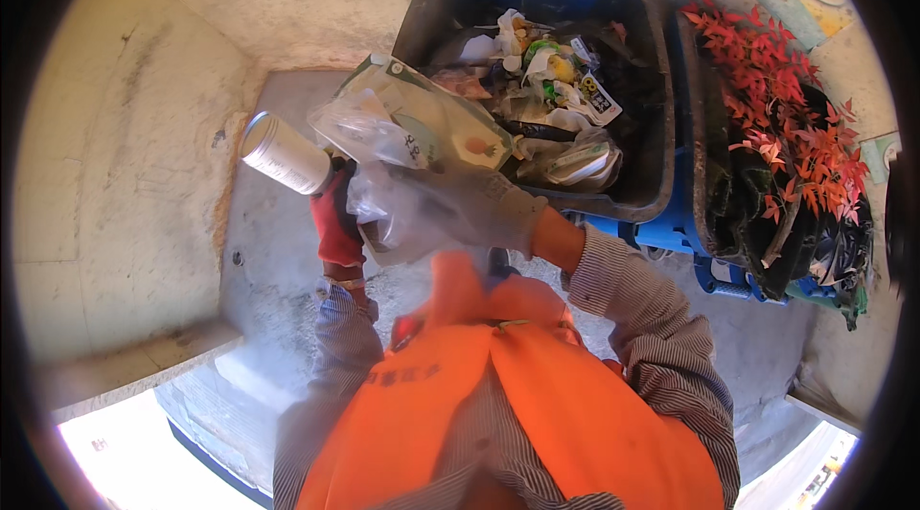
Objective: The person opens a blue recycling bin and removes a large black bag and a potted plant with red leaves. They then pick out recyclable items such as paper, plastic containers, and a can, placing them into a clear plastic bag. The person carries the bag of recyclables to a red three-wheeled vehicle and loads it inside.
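Observation:
My left hand point(339, 219), in a red glove with dark fingers, holds a white cylindrical can point(287, 156) tilted out to the left. Clear plastic film partly covers its fingers. My right hand point(478, 204), in a grey work glove, grips a crumpled clear plastic bag point(392, 211) close beside the left hand; motion blurs its fingers. Just beyond both hands, a pale printed packaging bag point(445, 118) with a pineapple picture leans across the near left corner of an uncovered dark waste bin point(665, 150).
Mixed rubbish point(550, 75) fills part of the bin. To the right, a blue bin point(691, 179) carries dark bags and a branch with red leaves point(783, 100). Stained walls point(129, 114) stand at the left and back, above a grey concrete floor point(269, 258).

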A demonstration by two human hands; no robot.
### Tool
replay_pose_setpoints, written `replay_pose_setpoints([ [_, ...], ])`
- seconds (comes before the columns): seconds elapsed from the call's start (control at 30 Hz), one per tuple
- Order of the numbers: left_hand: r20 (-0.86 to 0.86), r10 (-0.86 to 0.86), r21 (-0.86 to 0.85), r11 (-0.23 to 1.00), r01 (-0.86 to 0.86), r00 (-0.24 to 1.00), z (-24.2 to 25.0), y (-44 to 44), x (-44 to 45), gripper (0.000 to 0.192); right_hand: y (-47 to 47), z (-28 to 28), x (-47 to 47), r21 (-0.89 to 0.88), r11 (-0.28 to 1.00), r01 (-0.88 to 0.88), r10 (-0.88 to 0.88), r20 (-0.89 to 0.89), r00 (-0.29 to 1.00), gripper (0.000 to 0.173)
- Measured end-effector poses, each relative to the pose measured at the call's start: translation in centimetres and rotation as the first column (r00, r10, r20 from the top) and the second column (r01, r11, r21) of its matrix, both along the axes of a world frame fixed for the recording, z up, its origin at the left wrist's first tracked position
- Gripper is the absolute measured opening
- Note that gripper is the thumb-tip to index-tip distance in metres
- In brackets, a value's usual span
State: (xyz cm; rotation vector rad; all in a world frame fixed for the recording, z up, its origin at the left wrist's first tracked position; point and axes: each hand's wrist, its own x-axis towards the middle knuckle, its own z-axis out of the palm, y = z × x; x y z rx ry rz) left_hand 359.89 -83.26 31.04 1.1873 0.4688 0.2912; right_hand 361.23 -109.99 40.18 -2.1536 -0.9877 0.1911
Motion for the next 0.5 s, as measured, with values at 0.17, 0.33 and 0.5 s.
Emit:
replay_pose_setpoints([
  [0.17,0.133,-0.055,0.043,0.998,0.049,0.99,-1.1,4.7,-2.8,0.035,-7.3,3.4,5.7,0.14,0.99,0.001,0.004,-0.036,0.999,0.044],
  [0.33,0.057,0.053,-0.11,0.993,-0.047,0.997,-2.5,6.0,-4.7,0.03,-14.8,0.2,19.9,-0.212,0.892,0.398,-0.303,0.373,0.877,0.042],
  [0.5,0.047,0.052,-0.079,0.996,-0.048,0.998,-0.7,4.5,-6.6,0.032,-13.8,-2.4,24.1,-0.494,0.737,0.461,-0.339,0.321,0.885,0.054],
])
